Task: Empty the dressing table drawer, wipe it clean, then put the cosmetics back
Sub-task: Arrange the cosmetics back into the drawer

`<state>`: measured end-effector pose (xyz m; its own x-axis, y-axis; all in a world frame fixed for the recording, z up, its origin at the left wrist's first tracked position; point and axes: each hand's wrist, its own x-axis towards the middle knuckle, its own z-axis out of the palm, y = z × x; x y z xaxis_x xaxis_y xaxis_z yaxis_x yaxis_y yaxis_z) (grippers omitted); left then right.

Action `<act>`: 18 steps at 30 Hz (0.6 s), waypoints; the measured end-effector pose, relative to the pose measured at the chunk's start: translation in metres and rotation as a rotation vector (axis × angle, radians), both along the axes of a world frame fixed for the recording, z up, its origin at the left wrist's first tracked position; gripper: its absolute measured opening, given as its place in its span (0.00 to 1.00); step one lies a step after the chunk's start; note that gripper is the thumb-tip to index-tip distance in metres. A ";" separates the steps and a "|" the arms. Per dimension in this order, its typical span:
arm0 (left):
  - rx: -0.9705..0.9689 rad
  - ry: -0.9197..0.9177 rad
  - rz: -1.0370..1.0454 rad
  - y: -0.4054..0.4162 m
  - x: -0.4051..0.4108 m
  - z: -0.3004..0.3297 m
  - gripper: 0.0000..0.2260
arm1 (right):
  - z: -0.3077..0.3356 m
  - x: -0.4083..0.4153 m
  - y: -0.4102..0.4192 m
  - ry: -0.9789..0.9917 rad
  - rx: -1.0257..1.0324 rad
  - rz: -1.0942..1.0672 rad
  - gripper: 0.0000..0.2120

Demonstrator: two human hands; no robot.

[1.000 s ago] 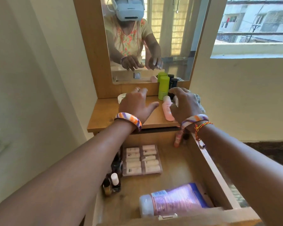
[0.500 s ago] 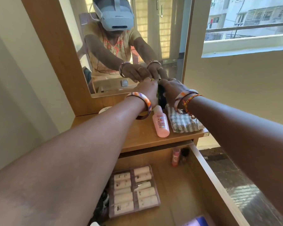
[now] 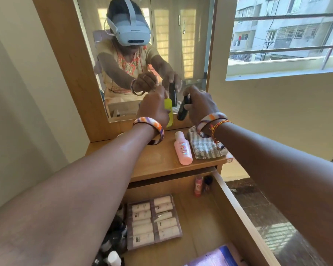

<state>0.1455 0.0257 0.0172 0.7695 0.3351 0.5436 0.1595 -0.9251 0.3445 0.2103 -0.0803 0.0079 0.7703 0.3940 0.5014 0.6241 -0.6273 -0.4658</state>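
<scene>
Left hand (image 3: 154,108) grip holds a yellow-green plastic bottle (image 3: 169,112); right hand (image 3: 199,106) grip holds a slim black tube (image 3: 183,110), both above the wooden tabletop (image 3: 158,160). The open wooden drawer (image 3: 236,217) already holds several cosmetics (restocking apparently under way); pink bottle (image 3: 183,150) remains out.

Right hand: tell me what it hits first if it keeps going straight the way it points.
The right hand, gripping a black bottle, points away from the person toward the mirror. Nothing shows between them, so it would probably meet the mirror's lower part first, though the depth is hard to judge.
</scene>
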 end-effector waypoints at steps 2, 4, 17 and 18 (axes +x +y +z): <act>-0.037 -0.050 -0.017 -0.004 -0.014 0.012 0.16 | 0.007 -0.008 -0.009 0.043 0.064 -0.028 0.16; -0.090 -0.086 -0.037 -0.011 -0.030 0.020 0.17 | 0.012 -0.021 -0.021 0.101 0.087 -0.035 0.16; -0.327 0.337 -0.183 -0.076 -0.126 -0.038 0.18 | -0.079 -0.057 -0.094 0.488 -0.374 0.006 0.08; -0.326 0.376 -0.181 -0.080 -0.126 -0.046 0.19 | -0.100 -0.044 -0.098 0.482 -0.448 -0.006 0.09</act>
